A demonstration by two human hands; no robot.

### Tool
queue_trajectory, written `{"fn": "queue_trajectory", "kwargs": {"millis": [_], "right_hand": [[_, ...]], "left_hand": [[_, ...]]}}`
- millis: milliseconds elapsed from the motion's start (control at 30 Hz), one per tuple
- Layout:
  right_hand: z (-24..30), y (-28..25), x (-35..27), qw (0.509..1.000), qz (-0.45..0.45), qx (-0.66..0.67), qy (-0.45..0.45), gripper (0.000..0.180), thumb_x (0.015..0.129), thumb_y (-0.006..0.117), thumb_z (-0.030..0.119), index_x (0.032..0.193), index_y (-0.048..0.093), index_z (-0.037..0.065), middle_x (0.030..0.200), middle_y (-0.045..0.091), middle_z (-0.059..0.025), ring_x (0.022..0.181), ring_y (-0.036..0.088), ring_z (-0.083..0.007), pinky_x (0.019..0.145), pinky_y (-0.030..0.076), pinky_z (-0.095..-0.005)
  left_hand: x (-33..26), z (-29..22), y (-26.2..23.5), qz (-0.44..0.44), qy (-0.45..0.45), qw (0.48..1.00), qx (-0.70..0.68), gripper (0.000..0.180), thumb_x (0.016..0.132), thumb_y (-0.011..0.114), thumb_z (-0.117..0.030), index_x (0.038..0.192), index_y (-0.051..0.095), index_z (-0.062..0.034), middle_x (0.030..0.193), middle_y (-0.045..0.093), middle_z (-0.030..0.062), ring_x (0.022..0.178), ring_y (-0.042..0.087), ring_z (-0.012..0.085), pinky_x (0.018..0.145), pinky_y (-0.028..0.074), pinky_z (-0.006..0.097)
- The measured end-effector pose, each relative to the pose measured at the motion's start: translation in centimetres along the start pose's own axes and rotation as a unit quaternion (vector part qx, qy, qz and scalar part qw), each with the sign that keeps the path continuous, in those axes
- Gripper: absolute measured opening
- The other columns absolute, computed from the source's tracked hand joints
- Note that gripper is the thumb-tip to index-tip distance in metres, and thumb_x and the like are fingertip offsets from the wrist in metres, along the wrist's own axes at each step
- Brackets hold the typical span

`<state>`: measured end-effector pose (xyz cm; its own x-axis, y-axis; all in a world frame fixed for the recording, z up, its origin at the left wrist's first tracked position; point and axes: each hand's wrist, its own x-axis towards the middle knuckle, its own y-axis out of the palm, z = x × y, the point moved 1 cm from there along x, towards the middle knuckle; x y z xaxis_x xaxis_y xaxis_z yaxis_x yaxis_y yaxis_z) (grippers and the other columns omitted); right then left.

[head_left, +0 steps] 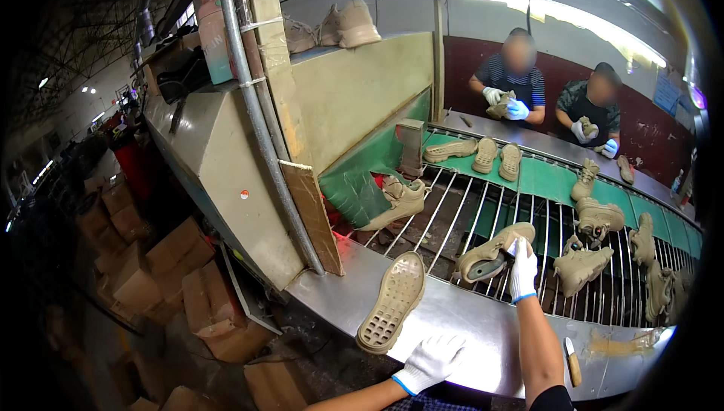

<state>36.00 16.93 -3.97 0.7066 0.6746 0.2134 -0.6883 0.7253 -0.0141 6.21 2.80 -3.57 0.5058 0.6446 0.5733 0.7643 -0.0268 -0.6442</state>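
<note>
Tan shoe (494, 249) lies on its side on the roller rack (483, 207), right hand (523, 269) closed on its heel. Sole-up shoe (392, 302) rests on the steel ledge (467, 320). Left hand (431, 360) open, just below it, holding nothing. Knife (573, 362) lies right.

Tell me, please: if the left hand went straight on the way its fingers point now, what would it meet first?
Most likely the tan shoe sole lying tread-up on the metal table edge. The gloved left hand points up and slightly left towards the sole's lower end, a short way off; depth is uncertain.
</note>
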Motion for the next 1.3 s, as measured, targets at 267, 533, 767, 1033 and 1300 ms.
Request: {"fn": "queue_trajectory", "kwargs": {"millis": [267, 533, 767, 1033, 1300], "right_hand": [[10.2, -13.6, -6.8, 0.966, -0.064, 0.25, 0.021, 0.04, 0.109, 0.06, 0.046, 0.114, 0.068, 0.007, 0.095, 0.071, -0.0045, 0.082, 0.069, -0.0144, 0.074, 0.059, -0.0326], [6.7, -23.6, -31.1, 0.999, 0.049, 0.014, -0.008, 0.054, 0.109, 0.057, 0.047, 0.092, 0.072, -0.002, 0.085, 0.072, -0.0068, 0.081, 0.069, -0.0186, 0.1, 0.054, -0.0438], [11.9, -20.8, -38.1, 0.969, 0.147, -0.158, -0.118, 0.026, 0.091, 0.071, 0.033, 0.081, 0.076, 0.009, 0.088, 0.077, -0.0042, 0.096, 0.073, -0.0281, 0.117, 0.042, -0.0517], [2.6, -26.7, -39.1, 0.986, 0.043, -0.04, 0.159, 0.04, 0.106, 0.059, 0.024, 0.138, 0.06, 0.0, 0.129, 0.068, -0.0137, 0.116, 0.066, -0.0223, 0.106, 0.053, -0.0401], [-3.4, -23.3, -40.5, 0.707, 0.198, 0.517, 0.441, 0.086, 0.1, 0.054, 0.072, 0.153, 0.049, 0.004, 0.138, 0.065, -0.017, 0.118, 0.067, -0.0329, 0.098, 0.06, -0.0457]], "left_hand": [[-0.1, -0.5, -1.4, 0.035, -0.047, 0.998, -0.016, 0.019, 0.097, 0.071, -0.021, 0.108, 0.079, -0.0083, 0.089, 0.075, 0.0142, 0.075, 0.072, 0.0335, 0.066, 0.058, 0.043], [10.3, 5.6, -5.8, -0.008, -0.018, 1.0, 0.02, 0.028, 0.094, 0.07, -0.024, 0.116, 0.072, -0.0068, 0.118, 0.07, 0.0191, 0.111, 0.067, 0.0366, 0.099, 0.054, 0.047], [12.0, 22.4, -9.8, 0.21, -0.305, 0.914, 0.169, 0.084, 0.091, 0.06, -0.074, 0.139, 0.068, -0.0048, 0.146, 0.06, 0.0259, 0.14, 0.052, 0.0431, 0.118, 0.041, 0.05], [11.8, 12.8, -9.3, 0.159, -0.31, 0.744, -0.571, 0.032, 0.096, 0.067, -0.018, 0.122, 0.067, 0.0, 0.113, 0.074, 0.0119, 0.101, 0.072, 0.0242, 0.094, 0.059, 0.041], [7.8, -2.7, -6.3, 0.262, -0.264, 0.696, -0.614, 0.054, 0.104, 0.065, -0.022, 0.148, 0.054, 0.0073, 0.138, 0.065, 0.0141, 0.124, 0.063, 0.0228, 0.11, 0.05, 0.038]]}}
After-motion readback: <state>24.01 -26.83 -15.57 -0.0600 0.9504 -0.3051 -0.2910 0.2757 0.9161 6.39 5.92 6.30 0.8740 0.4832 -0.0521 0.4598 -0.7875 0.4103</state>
